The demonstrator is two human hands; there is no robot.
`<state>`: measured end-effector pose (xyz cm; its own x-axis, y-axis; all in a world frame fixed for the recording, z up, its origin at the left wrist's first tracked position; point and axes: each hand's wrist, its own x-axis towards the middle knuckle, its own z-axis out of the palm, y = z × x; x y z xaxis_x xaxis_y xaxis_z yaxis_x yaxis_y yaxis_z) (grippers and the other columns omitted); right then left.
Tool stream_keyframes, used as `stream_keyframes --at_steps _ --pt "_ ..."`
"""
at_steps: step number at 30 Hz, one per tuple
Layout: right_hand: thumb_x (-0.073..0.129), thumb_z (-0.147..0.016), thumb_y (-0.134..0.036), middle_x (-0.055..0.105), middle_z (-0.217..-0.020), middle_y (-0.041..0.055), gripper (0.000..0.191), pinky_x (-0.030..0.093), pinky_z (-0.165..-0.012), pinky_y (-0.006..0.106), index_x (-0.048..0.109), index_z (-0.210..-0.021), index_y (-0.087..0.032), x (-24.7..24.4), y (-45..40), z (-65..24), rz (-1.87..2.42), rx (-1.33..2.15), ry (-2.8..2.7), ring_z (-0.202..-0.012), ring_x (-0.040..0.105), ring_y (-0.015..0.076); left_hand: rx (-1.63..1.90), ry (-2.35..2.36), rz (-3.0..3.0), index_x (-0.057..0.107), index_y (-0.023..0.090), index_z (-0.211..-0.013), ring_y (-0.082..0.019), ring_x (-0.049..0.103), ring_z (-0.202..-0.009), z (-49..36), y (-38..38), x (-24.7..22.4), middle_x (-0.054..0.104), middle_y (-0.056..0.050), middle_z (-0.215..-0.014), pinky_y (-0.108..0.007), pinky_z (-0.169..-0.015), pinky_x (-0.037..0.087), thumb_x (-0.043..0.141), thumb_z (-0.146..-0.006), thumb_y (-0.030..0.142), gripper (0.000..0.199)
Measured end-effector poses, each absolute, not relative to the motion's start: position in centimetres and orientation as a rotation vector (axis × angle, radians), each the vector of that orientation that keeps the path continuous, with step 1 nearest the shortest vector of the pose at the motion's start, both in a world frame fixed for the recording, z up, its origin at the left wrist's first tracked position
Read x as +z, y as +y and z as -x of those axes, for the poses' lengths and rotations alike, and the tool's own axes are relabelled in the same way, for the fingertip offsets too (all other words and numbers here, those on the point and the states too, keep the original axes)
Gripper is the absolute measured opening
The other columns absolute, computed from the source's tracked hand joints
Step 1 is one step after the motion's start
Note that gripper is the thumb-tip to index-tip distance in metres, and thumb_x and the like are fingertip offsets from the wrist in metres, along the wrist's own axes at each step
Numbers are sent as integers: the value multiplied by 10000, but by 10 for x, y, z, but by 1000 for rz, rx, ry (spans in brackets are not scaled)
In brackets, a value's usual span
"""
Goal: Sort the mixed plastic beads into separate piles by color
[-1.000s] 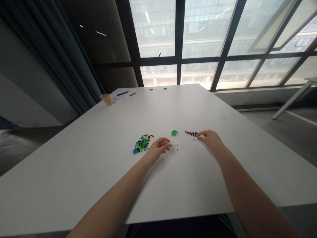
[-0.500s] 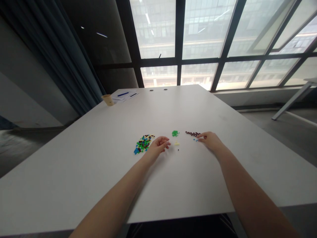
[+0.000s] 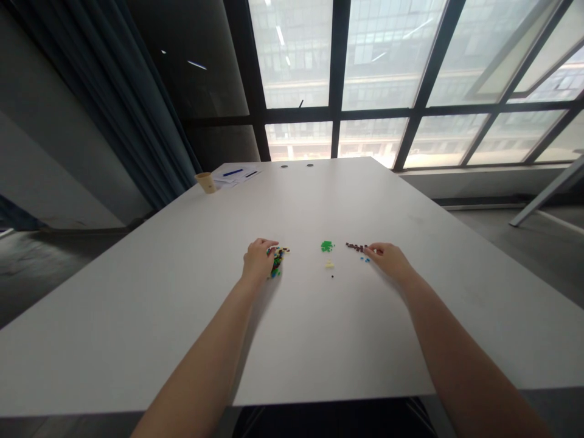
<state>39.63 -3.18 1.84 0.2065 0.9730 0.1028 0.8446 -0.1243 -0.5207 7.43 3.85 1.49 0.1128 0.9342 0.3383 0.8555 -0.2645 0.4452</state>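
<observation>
Brown bits (image 3: pixel 356 246) lie on the counter (image 3: pixel 319 328) at my right hand (image 3: pixel 387 258), its fingertips close together, perhaps clamping one; I can't tell. My left hand (image 3: pixel 257 260) arches over the mixed pile (image 3: pixel 277 263), its grip hidden. Such pieces seem light, stiff, best pinched by opposite sides.

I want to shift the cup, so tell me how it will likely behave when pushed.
The cup narrows towards its base, so a push near the rim would probably tip it. Its paper-like look suggests light walls that may dent if squeezed; whether it holds anything can't be seen.
</observation>
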Motion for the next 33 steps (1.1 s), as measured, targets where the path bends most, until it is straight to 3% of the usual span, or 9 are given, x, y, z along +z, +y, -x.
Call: stream_keyframes --at_steps 3,6,15,25,33 --pt "443 -745 -433 497 -501 -3 337 249 -468 220 639 -665 -170 17 -32 -393 1978 385 -1727 -480 409 108 648 1836 -2411 621 282 -1011 -254 456 -1003 -85 33 5 556 -66 -1086 -368 -749 376 446 -791 258 282" --pt "444 -742 -434 496 -514 -4 328 251 -471 218 641 -689 -178 17 -33 -390 1956 380 -1729 -487 411 109 560 1795 -2501 620 317 -998 -257 425 -1036 -91 31 0 535 -53 -1135 -390 -765 347 450 -797 262 269" --pt "427 -744 -435 479 -504 -3 337 257 -481 224 634 -676 -179 24 -35 -386 1959 356 -1718 -485 412 113 564 1782 -2509 638 237 -815 -236 473 -948 -92 33 2 625 -53 -957 -369 -733 297 466 -774 211 179" --pt "427 -743 -434 530 -528 5 342 250 -471 224 648 -688 -179 24 -35 -382 1925 356 -1730 -485 418 111 479 1823 -2521 609 222 -919 -225 489 -944 -96 33 3 641 -76 -963 -378 -766 275 386 -813 195 248" --pt "427 -744 -426 568 -572 22 346 282 -491 225 671 -740 -180 29 -38 -378 1926 367 -1727 -517 454 123 558 1744 -2507 622 222 -869 -244 512 -921 -95 34 3 653 -71 -902 -392 -774 302 411 -794 192 225"
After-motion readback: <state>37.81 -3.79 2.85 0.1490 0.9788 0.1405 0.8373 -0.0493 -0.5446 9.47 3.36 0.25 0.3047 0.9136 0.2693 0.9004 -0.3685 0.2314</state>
